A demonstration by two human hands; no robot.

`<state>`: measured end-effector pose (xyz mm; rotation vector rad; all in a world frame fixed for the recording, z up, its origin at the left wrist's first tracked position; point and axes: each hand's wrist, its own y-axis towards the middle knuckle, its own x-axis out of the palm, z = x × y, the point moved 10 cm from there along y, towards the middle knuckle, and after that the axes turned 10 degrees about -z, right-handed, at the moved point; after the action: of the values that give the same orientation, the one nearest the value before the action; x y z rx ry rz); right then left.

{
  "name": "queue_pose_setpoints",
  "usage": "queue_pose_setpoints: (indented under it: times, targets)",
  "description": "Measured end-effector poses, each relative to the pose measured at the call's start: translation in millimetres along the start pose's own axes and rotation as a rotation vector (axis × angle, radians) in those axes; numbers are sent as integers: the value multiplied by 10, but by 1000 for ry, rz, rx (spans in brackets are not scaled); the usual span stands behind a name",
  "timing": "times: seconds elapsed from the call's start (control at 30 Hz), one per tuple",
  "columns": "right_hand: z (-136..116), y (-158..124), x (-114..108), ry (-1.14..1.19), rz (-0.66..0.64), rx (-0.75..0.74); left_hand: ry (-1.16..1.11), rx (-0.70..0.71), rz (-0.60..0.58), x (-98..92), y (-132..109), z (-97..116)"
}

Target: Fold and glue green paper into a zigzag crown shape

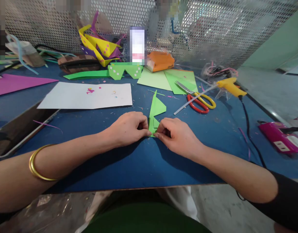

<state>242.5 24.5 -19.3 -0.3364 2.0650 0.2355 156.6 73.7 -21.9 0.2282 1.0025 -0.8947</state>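
Observation:
A light green folded paper cutout [158, 106] stands out on the blue table between my hands, its pointed end away from me. My left hand [131, 127] pinches the near end of this paper from the left, thumb and fingertips pressed together. From the right, my right hand [178, 134] pinches the same near end. The fingertips of both hands almost meet there and cover part of the lower edge. Beyond the paper lie green paper glasses [126, 71] dotted with small pale squares.
Scissors [200, 103] with red and yellow handles lie right of the paper, beside a yellow glue gun [229, 86] holding a long glue stick. White paper [90, 100] lies left. Green sheets [155, 79], an orange packet [161, 61] and a pink power strip [281, 137] are around.

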Motion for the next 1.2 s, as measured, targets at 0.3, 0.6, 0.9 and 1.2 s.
queue_pose_setpoints:
  times: [0.3,0.6,0.9,1.2]
  targets:
    - [1,0,-3,-5,15,-3,73,112,172,-76,-146,67]
    - [-12,2,12,10,25,-32,82,401,179,-36,-210,283]
    - [172,-64,-93,350,-31,12,-39,246,115,11,-127,106]
    - [156,26,-37,117,12,134,-39,235,115,11,-115,111]
